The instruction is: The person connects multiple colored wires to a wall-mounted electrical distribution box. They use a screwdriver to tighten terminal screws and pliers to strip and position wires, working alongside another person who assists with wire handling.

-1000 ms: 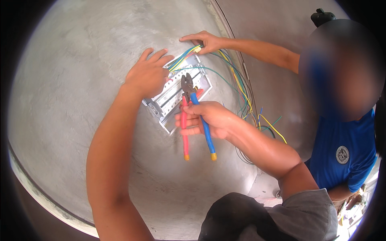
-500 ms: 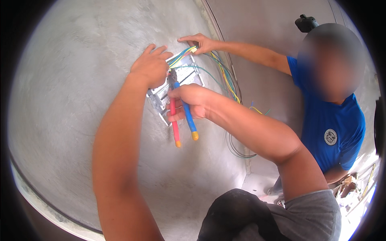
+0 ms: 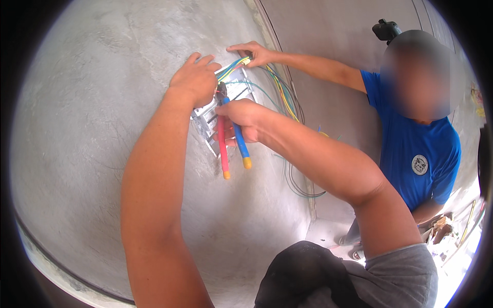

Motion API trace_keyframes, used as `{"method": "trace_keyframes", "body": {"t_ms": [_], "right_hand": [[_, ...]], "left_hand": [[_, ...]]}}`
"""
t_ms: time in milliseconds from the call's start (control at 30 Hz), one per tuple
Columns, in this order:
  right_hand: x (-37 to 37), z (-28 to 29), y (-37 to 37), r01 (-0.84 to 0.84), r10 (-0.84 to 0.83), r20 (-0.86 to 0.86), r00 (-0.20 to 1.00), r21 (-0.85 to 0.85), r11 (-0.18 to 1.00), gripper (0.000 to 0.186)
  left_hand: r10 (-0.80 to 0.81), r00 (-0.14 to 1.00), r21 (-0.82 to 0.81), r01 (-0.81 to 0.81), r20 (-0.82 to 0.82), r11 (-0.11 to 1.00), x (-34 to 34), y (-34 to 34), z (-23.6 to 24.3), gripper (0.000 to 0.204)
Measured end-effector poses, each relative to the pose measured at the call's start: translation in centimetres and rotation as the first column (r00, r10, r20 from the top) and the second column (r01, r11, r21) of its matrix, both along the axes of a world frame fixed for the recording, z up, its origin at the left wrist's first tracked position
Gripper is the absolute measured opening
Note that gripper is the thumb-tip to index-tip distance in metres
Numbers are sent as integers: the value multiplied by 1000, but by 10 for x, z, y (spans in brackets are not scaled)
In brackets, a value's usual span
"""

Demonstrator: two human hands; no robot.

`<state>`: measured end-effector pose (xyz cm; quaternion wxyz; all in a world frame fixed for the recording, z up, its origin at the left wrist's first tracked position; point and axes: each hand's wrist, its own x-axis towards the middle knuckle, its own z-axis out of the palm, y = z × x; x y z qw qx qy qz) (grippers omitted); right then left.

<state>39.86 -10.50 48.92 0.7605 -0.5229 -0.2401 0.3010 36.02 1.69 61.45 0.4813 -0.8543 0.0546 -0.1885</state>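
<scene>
My right hand (image 3: 240, 119) is wrapped round a pair of pliers (image 3: 240, 143) with one red and one blue handle, both yellow-tipped. The handles stand apart and point downward. Their dark jaws sit among the wires at a white-and-grey metal box (image 3: 205, 112) set in the wall. Beside the jaws, my left hand (image 3: 193, 79) lies at the box's left edge. Its outer fingers are spread, while the thumb and forefinger tips are hidden at the wires. Blue, green and yellow wires (image 3: 231, 69) cross the box's top, held at its upper right corner by a co-worker's hand (image 3: 257, 54).
The co-worker in a blue shirt (image 3: 405, 149) stands at the right, one arm stretched to the box. Loose wires (image 3: 285, 92) hang down the wall corner in a long loop. A bare grey plaster wall (image 3: 92, 113) surrounds the box. Scraps (image 3: 442, 231) lie at the lower right.
The whole view has shifted slightly, so the box, pliers and hands appear a little higher. My hands and the co-worker's hand keep nearly the same places at the box.
</scene>
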Motion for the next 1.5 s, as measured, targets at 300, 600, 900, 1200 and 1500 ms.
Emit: {"method": "trace_keyframes", "body": {"t_ms": [300,600,900,1200,1500], "right_hand": [[-10,4,7,79,-77,33,996,-51,996,34],[-13,-30,20,163,-153,165,974,-52,985,42],[-14,-88,-11,32,-44,51,998,219,975,36],[91,-115,-65,451,-9,991,-135,70,890,63],[163,-82,12,-63,-478,626,-616,566,822,52]], "left_hand": [[5,1000,12,-5,-1,1000,-4,-3,1,31],[-48,999,-106,46,-17,993,4,7,1,17],[-29,1000,-91,28,-9,995,4,7,1,16],[-73,997,-131,75,22,989,2,6,-4,14],[-136,988,-55,139,68,989,1,8,-8,14]]}}
